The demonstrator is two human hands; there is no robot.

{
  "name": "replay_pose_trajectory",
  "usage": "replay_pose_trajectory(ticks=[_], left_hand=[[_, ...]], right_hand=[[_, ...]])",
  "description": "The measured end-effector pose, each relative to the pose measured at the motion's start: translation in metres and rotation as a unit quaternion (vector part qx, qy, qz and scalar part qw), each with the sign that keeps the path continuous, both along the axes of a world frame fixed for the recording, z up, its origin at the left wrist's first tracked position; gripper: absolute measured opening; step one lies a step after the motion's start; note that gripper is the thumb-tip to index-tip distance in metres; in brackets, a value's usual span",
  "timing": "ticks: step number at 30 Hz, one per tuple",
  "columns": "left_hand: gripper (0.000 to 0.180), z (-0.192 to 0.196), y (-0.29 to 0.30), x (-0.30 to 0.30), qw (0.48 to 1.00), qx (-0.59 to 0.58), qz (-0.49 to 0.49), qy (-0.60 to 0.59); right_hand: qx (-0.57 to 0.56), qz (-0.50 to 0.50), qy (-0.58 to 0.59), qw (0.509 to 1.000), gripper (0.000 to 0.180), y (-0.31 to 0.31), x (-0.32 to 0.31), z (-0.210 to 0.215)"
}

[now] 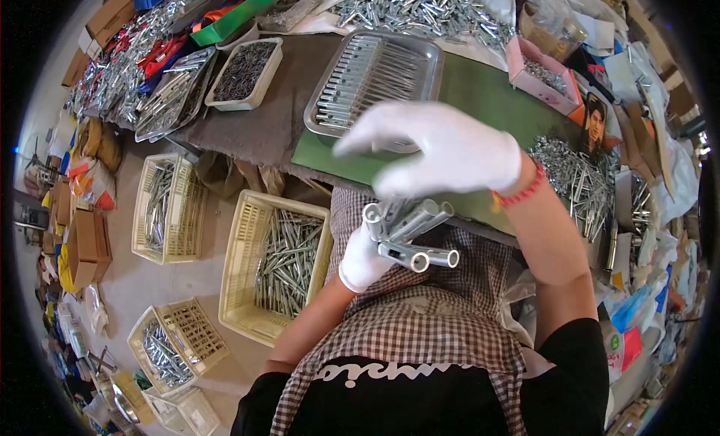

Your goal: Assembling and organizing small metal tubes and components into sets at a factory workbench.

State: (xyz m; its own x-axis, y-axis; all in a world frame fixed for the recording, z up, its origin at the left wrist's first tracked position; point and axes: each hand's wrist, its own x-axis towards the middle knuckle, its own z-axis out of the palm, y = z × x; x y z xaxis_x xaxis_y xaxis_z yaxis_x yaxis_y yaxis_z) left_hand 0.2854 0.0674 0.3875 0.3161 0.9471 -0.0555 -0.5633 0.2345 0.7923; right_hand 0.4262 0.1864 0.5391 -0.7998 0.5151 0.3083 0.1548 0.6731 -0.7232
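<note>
Heaped metal parts (435, 12), a workbench (480, 95) and crates (241, 263) mark a workshop.

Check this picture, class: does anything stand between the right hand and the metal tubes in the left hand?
Nothing visible does. The gloved right hand, blurred, appears close by the metal tubes held in the left hand; whether they touch is unclear. The metal tray lies beyond, partly hidden by the right hand.
</note>
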Motion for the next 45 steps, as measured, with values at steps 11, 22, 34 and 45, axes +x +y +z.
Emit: replay_pose_trajectory(ticks=[11,22,34,45], left_hand=[[0.054,-0.021,-0.004,-0.024,0.794,0.259,0.19,0.516],[0.075,-0.024,0.004,-0.023,0.886,0.158,0.206,0.385],[0.048,0.008,0.018,-0.003,0.884,0.202,0.222,0.358],[0.046,-0.022,0.016,-0.003,0.905,0.238,0.19,0.296]], right_hand=[[0.246,-0.287,-0.263,0.888,0.007,0.052,-0.07,-0.056],[0.091,-0.298,-0.114,0.943,0.024,0.047,-0.029,-0.029],[-0.149,-0.252,0.305,0.906,0.05,-0.073,0.041,0.032],[0.104,-0.199,0.151,0.963,0.031,-0.077,0.027,0.025]])
